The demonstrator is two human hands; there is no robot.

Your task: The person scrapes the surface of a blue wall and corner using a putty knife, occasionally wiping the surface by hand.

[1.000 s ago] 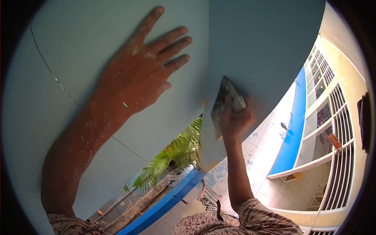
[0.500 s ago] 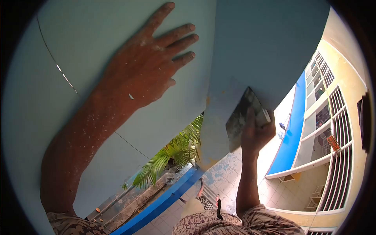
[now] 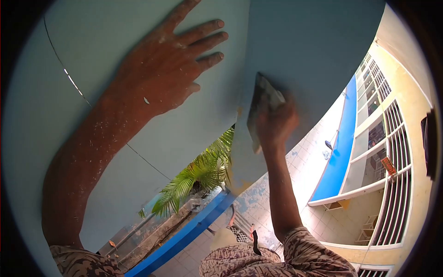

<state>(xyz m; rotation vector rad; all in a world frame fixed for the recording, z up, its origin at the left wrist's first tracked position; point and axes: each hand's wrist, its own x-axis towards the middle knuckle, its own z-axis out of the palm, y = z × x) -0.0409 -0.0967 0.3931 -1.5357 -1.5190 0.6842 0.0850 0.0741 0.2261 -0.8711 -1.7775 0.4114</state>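
My left hand (image 3: 159, 69) lies flat with spread fingers against a pale grey-green surface (image 3: 138, 134), white specks on its skin and forearm. In my right hand (image 3: 277, 121) is a flat, dark scraper-like tool (image 3: 256, 108) with a lighter grip. The tool's blade is against the blue-grey surface (image 3: 304, 46), just right of the corner where the two surfaces meet. Motion blurs the tool a little.
Palm leaves (image 3: 189, 180) show below the corner, beside a blue ledge (image 3: 184, 240). At the right are a tiled floor (image 3: 300, 161), a blue strip (image 3: 337, 152) and a yellow building with barred windows (image 3: 397, 134). Part of a person (image 3: 237, 233) shows far below.
My right hand and the tool have moved left and up towards the corner, with the tool turned more upright. My left hand appears slightly further left and up, still spread.
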